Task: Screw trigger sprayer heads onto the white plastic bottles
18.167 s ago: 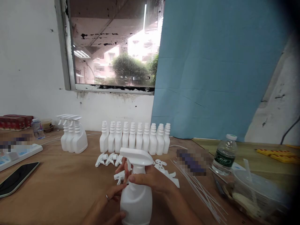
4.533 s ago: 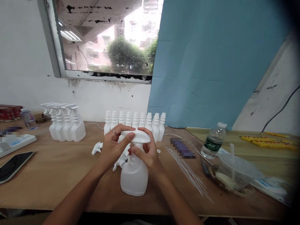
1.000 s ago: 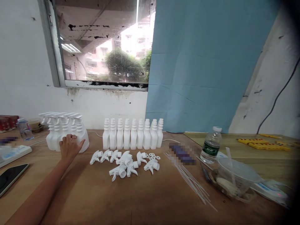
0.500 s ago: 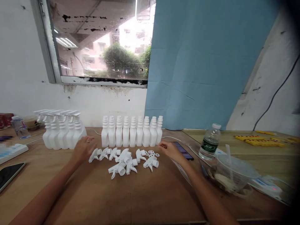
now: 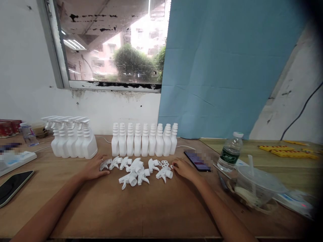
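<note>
My left hand (image 5: pixel 95 168) rests low over the table, thumb and fingers closed around the leftmost white trigger spray head (image 5: pixel 105 164). My right hand (image 5: pixel 183 169) lies at the right end of the parts, its fingertips pressed together on a small white ring washer (image 5: pixel 172 166). Several more ring washers (image 5: pixel 165 163) lie just left of those fingertips. Between the hands, several loose spray heads (image 5: pixel 136 166) lie in a scattered heap. Behind them stands a row of white bottles without tops (image 5: pixel 145 144).
At left, several bottles with spray heads fitted (image 5: pixel 73 143) stand together. A phone (image 5: pixel 15 188) lies at the left edge, another phone (image 5: pixel 196 160) beyond my right hand. A water bottle (image 5: pixel 230 153) and a plastic bowl with a straw (image 5: pixel 259 185) stand at right.
My left hand has come down and closed around the leftmost spray head. My right hand has lowered to the washers, fingertips now on one. The view has shifted slightly.
</note>
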The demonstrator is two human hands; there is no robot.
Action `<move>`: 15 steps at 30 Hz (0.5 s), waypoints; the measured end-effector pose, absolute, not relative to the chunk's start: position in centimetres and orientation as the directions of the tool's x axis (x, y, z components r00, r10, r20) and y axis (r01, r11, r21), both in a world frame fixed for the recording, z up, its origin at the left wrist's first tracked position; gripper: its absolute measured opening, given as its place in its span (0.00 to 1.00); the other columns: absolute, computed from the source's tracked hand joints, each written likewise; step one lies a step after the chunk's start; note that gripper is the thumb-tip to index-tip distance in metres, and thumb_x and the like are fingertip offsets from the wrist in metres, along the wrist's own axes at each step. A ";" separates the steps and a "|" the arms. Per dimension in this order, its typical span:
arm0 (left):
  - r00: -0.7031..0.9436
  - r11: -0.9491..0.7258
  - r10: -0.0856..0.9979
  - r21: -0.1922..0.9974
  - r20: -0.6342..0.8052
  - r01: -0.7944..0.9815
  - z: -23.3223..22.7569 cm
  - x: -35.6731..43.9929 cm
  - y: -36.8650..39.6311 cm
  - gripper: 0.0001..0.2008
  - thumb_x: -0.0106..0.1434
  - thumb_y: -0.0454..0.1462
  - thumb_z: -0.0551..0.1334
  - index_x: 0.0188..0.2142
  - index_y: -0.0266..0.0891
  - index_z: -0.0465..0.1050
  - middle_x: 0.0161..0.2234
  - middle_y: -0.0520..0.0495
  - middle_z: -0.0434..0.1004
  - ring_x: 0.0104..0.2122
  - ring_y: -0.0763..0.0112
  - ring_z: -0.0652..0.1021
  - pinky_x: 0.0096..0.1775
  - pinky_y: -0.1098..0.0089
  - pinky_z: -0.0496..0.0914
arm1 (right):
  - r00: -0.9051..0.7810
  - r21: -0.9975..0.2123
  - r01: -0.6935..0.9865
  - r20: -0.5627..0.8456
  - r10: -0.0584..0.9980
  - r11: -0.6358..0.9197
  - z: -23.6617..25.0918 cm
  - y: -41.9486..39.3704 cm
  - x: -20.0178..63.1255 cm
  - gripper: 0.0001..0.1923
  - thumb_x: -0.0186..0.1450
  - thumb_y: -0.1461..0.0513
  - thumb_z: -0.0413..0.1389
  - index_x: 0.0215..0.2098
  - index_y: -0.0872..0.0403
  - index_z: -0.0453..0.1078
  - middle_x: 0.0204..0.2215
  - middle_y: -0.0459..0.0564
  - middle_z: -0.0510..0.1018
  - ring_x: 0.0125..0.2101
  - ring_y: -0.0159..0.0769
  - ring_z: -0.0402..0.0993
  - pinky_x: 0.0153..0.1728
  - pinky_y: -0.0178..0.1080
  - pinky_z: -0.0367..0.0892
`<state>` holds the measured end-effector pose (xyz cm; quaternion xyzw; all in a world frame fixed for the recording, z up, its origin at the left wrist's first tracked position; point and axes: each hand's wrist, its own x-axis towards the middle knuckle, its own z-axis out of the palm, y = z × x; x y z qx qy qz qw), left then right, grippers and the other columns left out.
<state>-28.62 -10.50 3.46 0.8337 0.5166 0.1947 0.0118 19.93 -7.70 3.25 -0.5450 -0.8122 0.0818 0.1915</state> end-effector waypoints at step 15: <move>-0.038 -0.271 0.880 0.565 0.473 0.779 6.8 -27.4 -14.9 0.17 0.63 0.48 0.51 0.43 0.41 0.67 0.36 0.48 0.77 0.27 0.66 0.76 0.33 0.69 0.69 | -0.332 -0.366 0.784 0.435 0.837 0.502 6.8 -12.2 17.7 0.09 0.65 0.65 0.49 0.30 0.54 0.70 0.33 0.53 0.76 0.34 0.40 0.71 0.37 0.39 0.64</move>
